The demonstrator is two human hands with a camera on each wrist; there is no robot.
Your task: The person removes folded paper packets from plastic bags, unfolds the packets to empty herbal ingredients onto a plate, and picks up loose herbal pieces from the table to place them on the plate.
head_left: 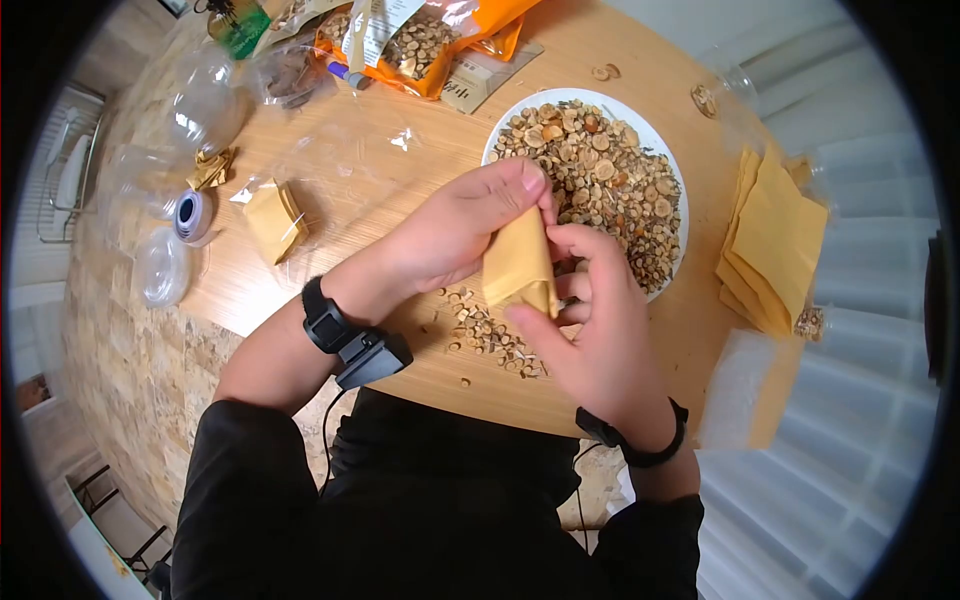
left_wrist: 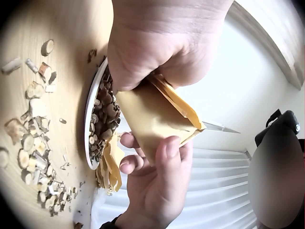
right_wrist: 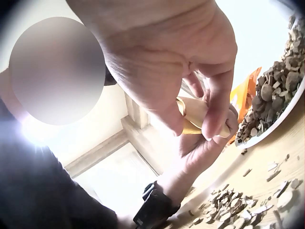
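Between my two hands is a folded yellow-brown paper packet [head_left: 516, 265], held over the near side of a white plate [head_left: 684, 200]. My left hand [head_left: 470, 215] grips its upper end, thumb lying on top. At the lower end, my right hand [head_left: 605, 315] pinches the paper between thumb and fingers; in the left wrist view the right thumb [left_wrist: 170, 155] presses near the packet's corner. Folded layers show along one edge of the paper there. Dried herb slices [head_left: 610, 165] heap the plate, and loose slices [head_left: 495, 340] lie scattered on the table below the hands.
More yellow-brown paper packets [head_left: 775, 240] are stacked at the right edge. At left are a packet in clear plastic [head_left: 272, 222], a tape roll [head_left: 192, 216] and clear plastic containers [head_left: 205, 110]. An orange bag [head_left: 480, 18] of slices lies at the back.
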